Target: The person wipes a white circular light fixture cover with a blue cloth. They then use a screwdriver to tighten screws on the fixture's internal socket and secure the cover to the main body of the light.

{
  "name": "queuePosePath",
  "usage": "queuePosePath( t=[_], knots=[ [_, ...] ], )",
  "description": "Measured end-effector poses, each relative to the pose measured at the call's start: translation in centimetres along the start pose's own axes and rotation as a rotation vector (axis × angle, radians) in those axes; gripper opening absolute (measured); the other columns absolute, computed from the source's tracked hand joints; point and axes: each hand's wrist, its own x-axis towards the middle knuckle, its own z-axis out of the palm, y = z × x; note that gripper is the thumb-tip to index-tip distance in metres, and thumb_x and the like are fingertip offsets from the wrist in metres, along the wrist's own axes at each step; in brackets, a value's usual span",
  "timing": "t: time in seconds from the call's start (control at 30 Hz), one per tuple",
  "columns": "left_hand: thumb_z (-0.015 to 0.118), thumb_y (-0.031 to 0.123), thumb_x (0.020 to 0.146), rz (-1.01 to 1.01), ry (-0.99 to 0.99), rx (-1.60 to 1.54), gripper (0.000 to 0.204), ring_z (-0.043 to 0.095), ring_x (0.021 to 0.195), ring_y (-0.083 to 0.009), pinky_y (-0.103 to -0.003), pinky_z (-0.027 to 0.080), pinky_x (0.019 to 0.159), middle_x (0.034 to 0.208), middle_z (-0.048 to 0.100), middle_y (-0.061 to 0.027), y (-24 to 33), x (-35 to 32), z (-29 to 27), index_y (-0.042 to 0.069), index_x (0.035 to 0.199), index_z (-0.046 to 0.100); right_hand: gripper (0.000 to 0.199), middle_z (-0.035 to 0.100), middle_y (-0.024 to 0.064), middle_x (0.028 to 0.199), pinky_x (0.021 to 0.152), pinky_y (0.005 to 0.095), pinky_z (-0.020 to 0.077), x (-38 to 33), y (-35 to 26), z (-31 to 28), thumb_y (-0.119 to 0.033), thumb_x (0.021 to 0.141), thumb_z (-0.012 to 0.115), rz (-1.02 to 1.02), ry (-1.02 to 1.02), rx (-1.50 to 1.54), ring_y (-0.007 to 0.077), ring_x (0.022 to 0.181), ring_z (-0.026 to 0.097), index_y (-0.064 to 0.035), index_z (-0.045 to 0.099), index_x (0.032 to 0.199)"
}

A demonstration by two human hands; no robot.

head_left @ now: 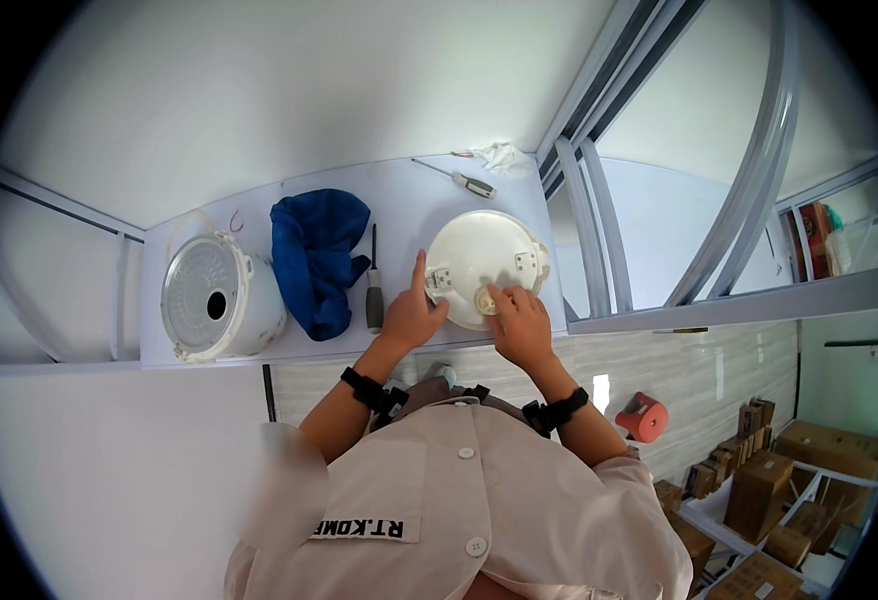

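Observation:
A round white lid [471, 250], like a rice cooker's, lies on the white table with two small bracket fittings on its upper face. My left hand [414, 314] grips its left edge, index finger stretched along the rim and thumb against the side. With my right hand [521, 326] I pinch a small round cream-coloured cap [486, 300] at the lid's near part; whether it is attached there I cannot tell. A screwdriver [374, 290] with a grey handle lies beside my left hand. Beyond the lid rests a second screwdriver [473, 185].
A crumpled blue cloth [319, 262] lies left of centre. Farther left, a white cooker body [262, 310] shows a silver plate with a dark hole. White crumpled plastic [504, 158] lies at the back edge. Metal framing [599, 230] borders the table's right side.

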Motion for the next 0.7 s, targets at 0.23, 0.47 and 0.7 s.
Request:
queuePosePath(
  t=[0.23, 0.47, 0.7],
  knots=[
    [0.072, 0.029, 0.093, -0.019, -0.032, 0.017, 0.105, 0.076, 0.078, -0.0348, -0.044, 0.060, 0.074, 0.090, 0.077, -0.0182, 0.6, -0.1, -0.2, 0.006, 0.174, 0.010, 0.053, 0.062, 0.0108, 0.103, 0.082, 0.0463, 0.0483, 0.6, -0.5, 0.4, -0.032, 0.079, 0.088, 0.056, 0.011, -0.099, 0.0339, 0.095, 0.064, -0.0070, 0.070, 0.122],
    [0.071, 0.036, 0.094, -0.001, -0.023, -0.008, 0.106, 0.077, 0.082, -0.0374, -0.046, 0.060, 0.076, 0.093, 0.078, -0.0184, 0.1, -0.1, -0.1, 0.002, 0.173, 0.009, 0.045, 0.066, 0.0105, 0.106, 0.085, 0.0456, 0.0507, 1.1, -0.5, -0.8, -0.029, 0.083, 0.088, 0.074, -0.019, -0.039, 0.0338, 0.098, 0.066, -0.0068, 0.074, 0.120],
    [0.077, 0.036, 0.095, 0.016, -0.009, -0.036, 0.108, 0.077, 0.085, -0.0308, -0.040, 0.060, 0.078, 0.102, 0.079, -0.0191, 0.3, 0.0, -0.2, -0.001, 0.172, 0.011, 0.042, 0.066, 0.0120, 0.108, 0.083, 0.0394, 0.0549, 0.2, 0.4, -2.5, -0.020, 0.089, 0.085, 0.258, -0.024, 0.432, 0.0303, 0.093, 0.066, -0.0040, 0.071, 0.125]
  ],
)
